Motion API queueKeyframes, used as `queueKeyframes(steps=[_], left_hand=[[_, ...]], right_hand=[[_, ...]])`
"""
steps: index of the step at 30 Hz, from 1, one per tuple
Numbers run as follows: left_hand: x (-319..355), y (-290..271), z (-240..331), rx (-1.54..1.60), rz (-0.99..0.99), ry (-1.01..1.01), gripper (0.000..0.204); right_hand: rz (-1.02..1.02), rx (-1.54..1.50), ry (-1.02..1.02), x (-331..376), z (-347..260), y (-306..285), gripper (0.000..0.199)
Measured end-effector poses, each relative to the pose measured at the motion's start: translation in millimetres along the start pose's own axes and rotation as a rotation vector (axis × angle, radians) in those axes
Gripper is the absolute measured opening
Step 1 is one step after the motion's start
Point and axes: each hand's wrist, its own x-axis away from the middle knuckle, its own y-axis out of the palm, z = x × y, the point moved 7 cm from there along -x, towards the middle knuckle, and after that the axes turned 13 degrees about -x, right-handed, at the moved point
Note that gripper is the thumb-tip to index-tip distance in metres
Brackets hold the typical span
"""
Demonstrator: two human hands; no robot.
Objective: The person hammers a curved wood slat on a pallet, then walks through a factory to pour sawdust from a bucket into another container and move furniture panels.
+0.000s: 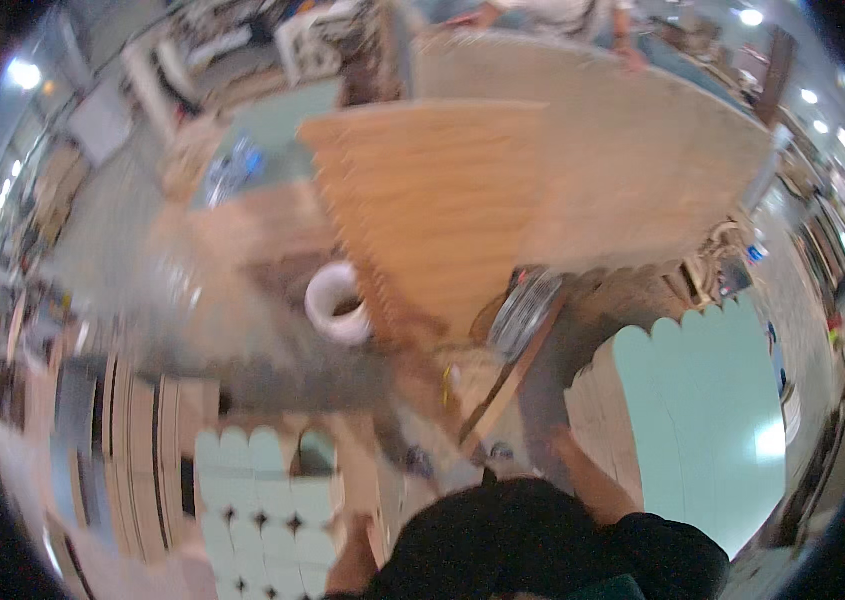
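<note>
My right hand hangs low beside the left edge of a large mint-green panel with a scalloped top edge. Its fingers are smeared by motion, so I cannot tell what they do. At the lower left, the little that shows of my left hand is beside a group of mint-green scalloped pieces. The fingers there are hidden or blurred too. Ahead of me lies a wooden board with a jagged left edge. A white ring-shaped roll sits against that edge.
A large pale board spreads behind, with another person's hand at its far edge. A clear plastic-wrapped bundle lies near the wooden board. Stacked panels stand at left. Blue-and-clear plastic items rest on a green surface.
</note>
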Motion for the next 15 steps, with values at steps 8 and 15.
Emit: queueKeyframes(steps=[8, 15], left_hand=[[-47, -116, 20, -0.100, 0.320, -0.019, 0.039], [6, -91, 49, 0.266, 0.218, -0.094, 0.039]], right_hand=[[-0.166, 0.135, -0.189, -12, 21, 60, 0.040], [-0.514, 1.519, -0.368, -30, 126, 17, 0.017]])
